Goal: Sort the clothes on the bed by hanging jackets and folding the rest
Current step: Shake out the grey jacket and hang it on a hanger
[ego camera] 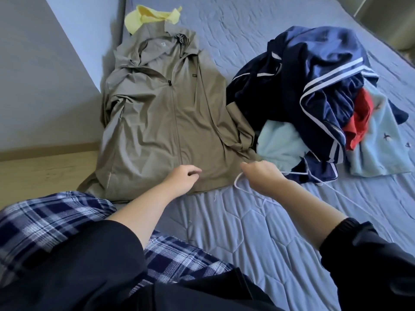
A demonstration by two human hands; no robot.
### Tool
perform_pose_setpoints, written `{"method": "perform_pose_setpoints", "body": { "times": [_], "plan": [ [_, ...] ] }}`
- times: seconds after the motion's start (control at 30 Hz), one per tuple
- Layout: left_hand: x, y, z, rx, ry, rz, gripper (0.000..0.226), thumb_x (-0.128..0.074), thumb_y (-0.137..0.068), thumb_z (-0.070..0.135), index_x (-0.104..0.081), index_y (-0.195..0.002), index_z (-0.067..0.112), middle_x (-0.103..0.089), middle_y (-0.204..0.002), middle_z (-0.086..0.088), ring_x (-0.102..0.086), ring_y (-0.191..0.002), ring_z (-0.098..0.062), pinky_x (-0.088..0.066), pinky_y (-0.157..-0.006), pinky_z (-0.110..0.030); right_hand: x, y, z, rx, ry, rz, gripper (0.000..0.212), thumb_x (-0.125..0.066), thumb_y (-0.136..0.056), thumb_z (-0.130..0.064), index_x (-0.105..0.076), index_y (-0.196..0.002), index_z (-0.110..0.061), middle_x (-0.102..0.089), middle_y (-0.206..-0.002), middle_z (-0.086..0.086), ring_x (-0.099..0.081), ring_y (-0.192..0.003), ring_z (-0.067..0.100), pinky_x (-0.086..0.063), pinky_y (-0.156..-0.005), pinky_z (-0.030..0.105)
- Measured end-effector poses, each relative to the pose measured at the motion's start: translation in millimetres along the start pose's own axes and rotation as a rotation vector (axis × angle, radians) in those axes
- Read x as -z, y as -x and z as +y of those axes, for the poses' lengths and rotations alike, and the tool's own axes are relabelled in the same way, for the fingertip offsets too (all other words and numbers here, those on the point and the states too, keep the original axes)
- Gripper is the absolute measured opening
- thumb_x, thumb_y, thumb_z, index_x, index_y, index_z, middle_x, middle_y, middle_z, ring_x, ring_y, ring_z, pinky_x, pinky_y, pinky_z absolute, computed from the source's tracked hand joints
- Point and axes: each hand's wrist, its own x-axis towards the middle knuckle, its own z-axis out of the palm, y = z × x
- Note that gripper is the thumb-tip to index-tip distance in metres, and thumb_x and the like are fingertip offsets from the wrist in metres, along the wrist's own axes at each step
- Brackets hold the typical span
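1. Khaki jacket (170, 122): spread flat, front up, on the left part of the bed (247, 232). Zip closed from the hem up to the chest, hood at the far end, left sleeve bunched along the bed's edge.
2. Left hand (185, 176): resting on the near hem of the jacket, close to the zip, fingers curled downward. Not possible to tell whether pinching the cloth or only touching it.
3. Right hand (262, 173): closed around a thin white hanger (235, 182), just beside the near right corner of the jacket. Hook turned toward the jacket, long wire running out to the right over the quilt.
4. Pile of clothes (314, 97): heaped on the right, touching the jacket's right sleeve. Navy pieces with white stripes on top, a red piece (359, 122) and a light blue piece (280, 142) under them.
5. Yellow garment (148, 19): beyond the hood, partly under it.
6. Nearest to the camera: checked trouser leg (67, 216) at the bed's edge, and black sleeves (363, 248) on both arms.
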Motion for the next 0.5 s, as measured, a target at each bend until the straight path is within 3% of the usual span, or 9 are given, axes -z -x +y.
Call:
{"method": "perform_pose_setpoints", "body": {
  "times": [0.07, 0.17, 0.3, 0.5],
  "plan": [
    [13.3, 2.1, 2.3, 0.119, 0.257, -0.038, 0.024, -0.050, -0.096, 0.009, -0.066, -0.114, 0.006, -0.069, -0.105, -0.008, -0.063, -0.097, -0.016, -0.044, -0.081, -0.011, 18.3, -7.6, -17.6, 0.039, -0.003, 0.084, 0.018, -0.046, -0.083, -0.004, -0.044, -0.098, -0.014, -0.065, -0.094, 0.009, -0.064, -0.087, 0.033, -0.033, -0.058, 0.032],
    [37.3, 7.2, 4.0, 0.281, 0.563, -0.215, 0.022, -0.047, -0.098, 0.022, -0.069, -0.096, 0.017, -0.073, -0.088, -0.002, -0.066, -0.087, -0.015, -0.045, -0.076, -0.023, 44.2, -27.1, -50.3, 0.086, -0.042, 0.146, 0.017, -0.045, -0.083, -0.004, -0.046, -0.098, -0.013, -0.066, -0.096, 0.010, -0.064, -0.088, 0.034, -0.032, -0.058, 0.033],
    [65.0, 6.2, 3.0, 0.298, 0.923, -0.262, 0.038, -0.039, -0.101, 0.028, -0.067, -0.087, 0.008, -0.073, -0.079, -0.011, -0.071, -0.071, -0.020, -0.054, -0.062, -0.029, 69.9, -63.6, -78.8, 0.095, -0.014, 0.098, 0.026, -0.039, -0.091, -0.005, -0.055, -0.111, -0.009, -0.064, -0.113, 0.011, -0.061, -0.104, 0.034, -0.035, -0.068, 0.033],
    [78.7, 6.9, -4.7, 0.240, 0.803, -0.078, 0.025, -0.047, -0.099, 0.013, -0.056, -0.077, 0.003, -0.067, -0.058, -0.005, -0.066, -0.050, -0.012, -0.051, -0.044, -0.019, 81.5, -96.3, -108.3, 0.144, 0.036, 0.010, 0.028, -0.037, -0.093, -0.003, -0.052, -0.117, -0.007, -0.061, -0.120, 0.012, -0.059, -0.109, 0.033, -0.036, -0.070, 0.033]
  ]
}}
